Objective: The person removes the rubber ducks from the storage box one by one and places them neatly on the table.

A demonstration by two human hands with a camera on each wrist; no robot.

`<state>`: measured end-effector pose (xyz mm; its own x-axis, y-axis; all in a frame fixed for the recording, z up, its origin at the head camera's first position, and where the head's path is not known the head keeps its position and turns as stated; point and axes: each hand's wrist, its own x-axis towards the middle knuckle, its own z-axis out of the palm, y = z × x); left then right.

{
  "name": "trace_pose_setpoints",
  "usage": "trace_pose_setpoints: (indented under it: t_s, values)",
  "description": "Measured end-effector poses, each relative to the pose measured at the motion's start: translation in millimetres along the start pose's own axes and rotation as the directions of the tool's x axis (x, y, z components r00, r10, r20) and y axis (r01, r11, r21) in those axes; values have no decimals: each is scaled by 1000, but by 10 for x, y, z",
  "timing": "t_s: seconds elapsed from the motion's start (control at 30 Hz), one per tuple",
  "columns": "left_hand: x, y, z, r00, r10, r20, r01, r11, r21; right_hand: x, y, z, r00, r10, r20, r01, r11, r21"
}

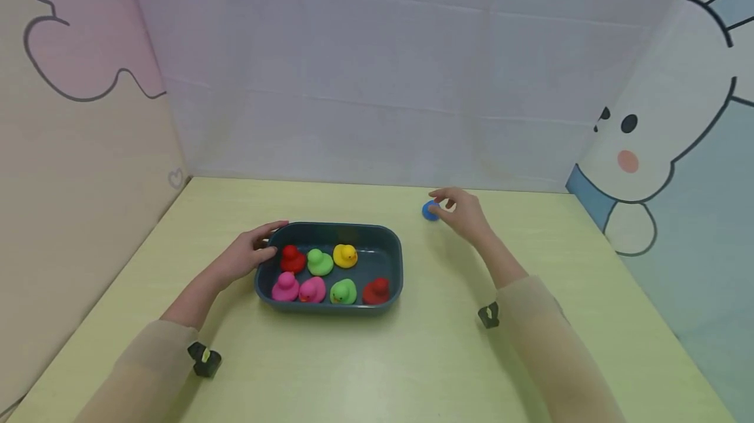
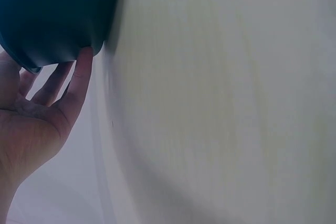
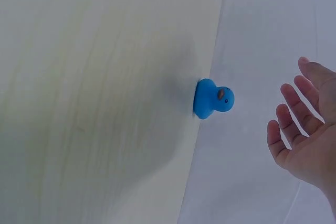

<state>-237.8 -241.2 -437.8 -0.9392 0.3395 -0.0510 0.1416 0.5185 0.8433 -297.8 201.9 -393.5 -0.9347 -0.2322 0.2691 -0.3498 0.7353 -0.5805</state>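
A dark blue-green tray (image 1: pixel 368 232) stands on the table with several rubber ducks inside: a yellow duck (image 1: pixel 345 255), plus red, pink and green ones. At its left end my left hand (image 1: pixel 243 257) touches the rim and outer wall with fairly straight fingers. In the left wrist view, a fingertip of the left hand (image 2: pixel 50 114) meets the tray's outer wall (image 2: pixel 58 19). Toward the table's back, my right hand (image 1: pixel 462 212) hovers by a blue duck (image 3: pixel 207 99), fingers loosely bent and apart. The right wrist view shows a gap between the duck and the hand (image 3: pixel 310 135).
The pale yellow table (image 1: pixel 330 364) ends at a whitish cloth backdrop (image 1: pixel 377 82). Cloth panels with cartoon drawings flank it, among them a white animal figure (image 1: pixel 648 141) on the right. Each sleeve carries a small black wrist device (image 1: pixel 206 360).
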Motion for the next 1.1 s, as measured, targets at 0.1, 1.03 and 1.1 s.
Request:
trace_pose_setpoints:
  t_s: [0.1, 1.03, 1.1]
  values:
    - [6, -7, -4, 1000, 0, 1, 0, 1000, 3, -78, -97, 4, 1000, -22, 3, 22, 999, 24]
    - [23, -16, -12, 1000, -5, -10, 5, 1000, 21, -640, -670, 280, 940, -317, 130, 307, 948, 91]
    - [24, -14, -15, 1000, -5, -8, 5, 1000, 18, -660, -710, 297, 933, -321, 162, 311, 947, 84]
